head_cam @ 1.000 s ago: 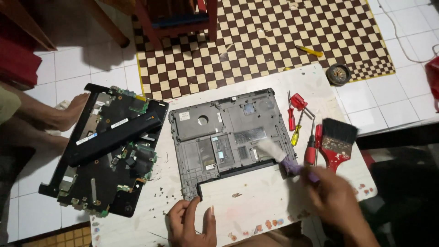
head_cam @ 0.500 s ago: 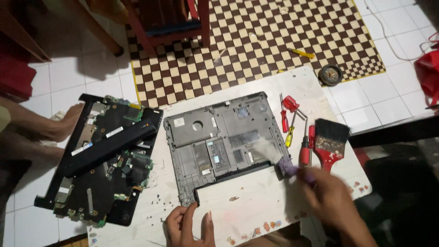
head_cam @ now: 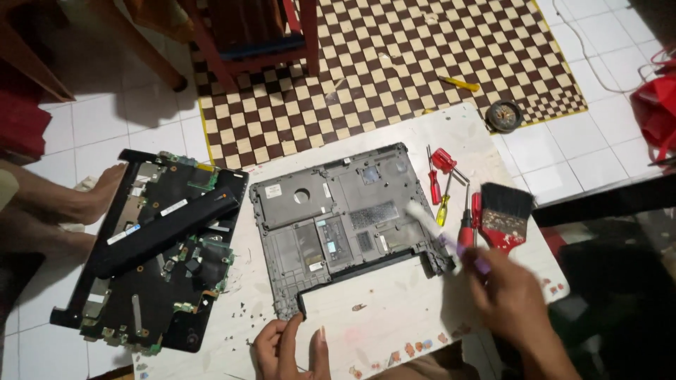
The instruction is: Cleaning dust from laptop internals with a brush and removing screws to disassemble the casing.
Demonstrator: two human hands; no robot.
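Grey laptop base (head_cam: 345, 222) lying flat, insides up, in the middle of the white worktop (head_cam: 394, 320). Small brush (head_cam: 429, 222) with pale bristles angled across the base's right part, a bit motion-blurred, purple handle gripped in the right hand (head_cam: 510, 295), fingers clenched around it just off the base's lower right corner. Left hand (head_cam: 292, 348) at the base's front edge, fingers loose and open, fingertips touching the lower left corner, grasping nothing. Right of the base: red-handled screwdrivers (head_cam: 440, 172), a yellow-handled one too, then a wide black brush with a red handle (head_cam: 503, 218). Left of the base: a second opened laptop half (head_cam: 151, 250), black, circuit board showing, long black bar lying across it, partly hanging off the worktop. Tiny specks scattered between the two. Beyond the base, checkered mat (head_cam: 394, 63) on the tiled floor.
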